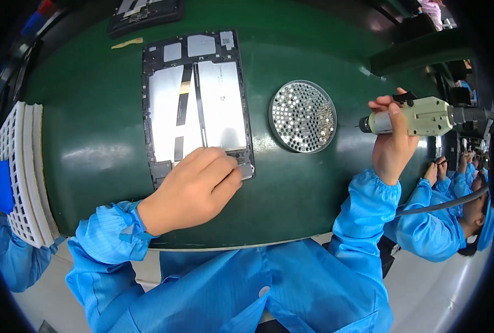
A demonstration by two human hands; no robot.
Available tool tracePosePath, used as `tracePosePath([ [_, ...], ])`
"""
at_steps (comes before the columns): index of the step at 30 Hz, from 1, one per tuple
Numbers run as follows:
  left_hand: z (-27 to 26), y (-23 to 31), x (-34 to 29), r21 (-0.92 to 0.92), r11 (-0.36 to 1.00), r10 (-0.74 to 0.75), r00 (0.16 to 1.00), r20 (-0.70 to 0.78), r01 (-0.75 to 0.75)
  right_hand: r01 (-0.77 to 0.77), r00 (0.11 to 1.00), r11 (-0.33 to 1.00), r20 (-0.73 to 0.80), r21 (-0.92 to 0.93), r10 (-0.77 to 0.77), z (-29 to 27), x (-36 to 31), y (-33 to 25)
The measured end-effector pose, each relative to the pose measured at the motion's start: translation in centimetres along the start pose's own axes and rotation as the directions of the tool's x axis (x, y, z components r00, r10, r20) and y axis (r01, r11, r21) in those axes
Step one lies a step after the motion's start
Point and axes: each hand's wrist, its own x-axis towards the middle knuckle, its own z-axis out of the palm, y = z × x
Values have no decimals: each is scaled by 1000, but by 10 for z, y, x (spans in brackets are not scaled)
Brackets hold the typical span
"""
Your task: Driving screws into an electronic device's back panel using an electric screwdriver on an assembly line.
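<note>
An opened tablet point(223, 105), its silver battery plates and black frame facing up, lies on the green table ahead of me. My left hand point(194, 186) is over its lower end, fingers curled together and pointing down; whatever the fingertips pinch is hidden beneath them. In my right hand point(394, 136) is a pale green electric screwdriver point(427, 116), gripped with the bit pointing left. Between tablet and screwdriver sits a round metal dish point(291, 114) with a perforated screw plate, small screws heaped along its right side.
At the left edge stands a stack of white slotted trays point(39, 166) with a blue piece. Another opened device point(147, 14) lies at the far side, near a yellowish strip point(127, 43). A grey cable point(446, 204) curves at right, beside a co-worker in a blue sleeve point(424, 222).
</note>
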Motion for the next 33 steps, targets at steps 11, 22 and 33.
tracePosePath([
  [11, -9, -10, 0, -47, 991, 128, 981, 145, -123, 4, 1000, 998, 18, -56, -3, -1, -1, 2],
  [22, -23, -26, -1, -28, 990, 143, 963, 227, -141, -61, 998, 998, 19, 9, 60, -2, 1, -8],
  [33, -1, -19, 12, -79, 994, -54, 978, 199, 71, 18, 961, 948, 258, 318, -105, 39, -37, -22],
])
